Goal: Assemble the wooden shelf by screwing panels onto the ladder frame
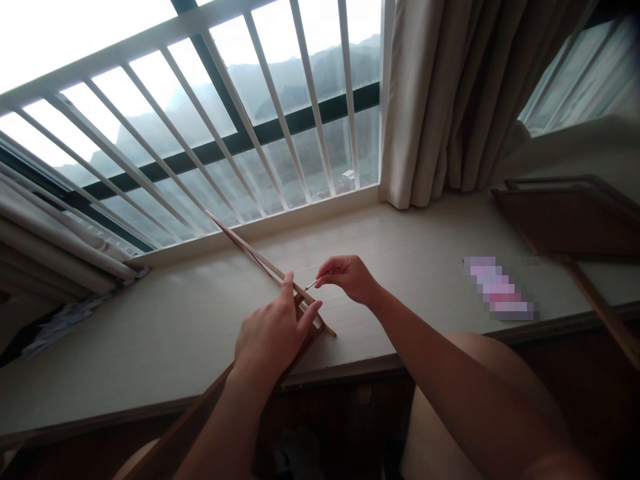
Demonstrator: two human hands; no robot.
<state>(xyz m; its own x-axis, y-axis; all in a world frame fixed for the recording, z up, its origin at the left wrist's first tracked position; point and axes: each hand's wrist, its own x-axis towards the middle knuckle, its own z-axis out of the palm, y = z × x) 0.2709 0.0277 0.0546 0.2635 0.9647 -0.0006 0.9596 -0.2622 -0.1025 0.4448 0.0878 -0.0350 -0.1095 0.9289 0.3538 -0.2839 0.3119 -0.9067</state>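
My left hand (267,333) grips the end of a brown wooden frame (255,257), with the index finger laid along one slat and the thumb on the near side. Thin slats of the frame run from the hand toward the window, and a wider part slants down past my left forearm. In the fingertips of my right hand (347,275), a slim, shiny metal rod (311,285) is pinched. Its far end points at the wood beside my left index finger. Whether the tip touches the wood is too small to tell.
A pale ledge (165,320) stretches under the barred window (280,120). To the right lie a blurred pink and purple item (500,288) and more brown wooden panels (575,220). Curtains (425,100) hang at the window's sides. My knee (480,373) is against the ledge's front edge.
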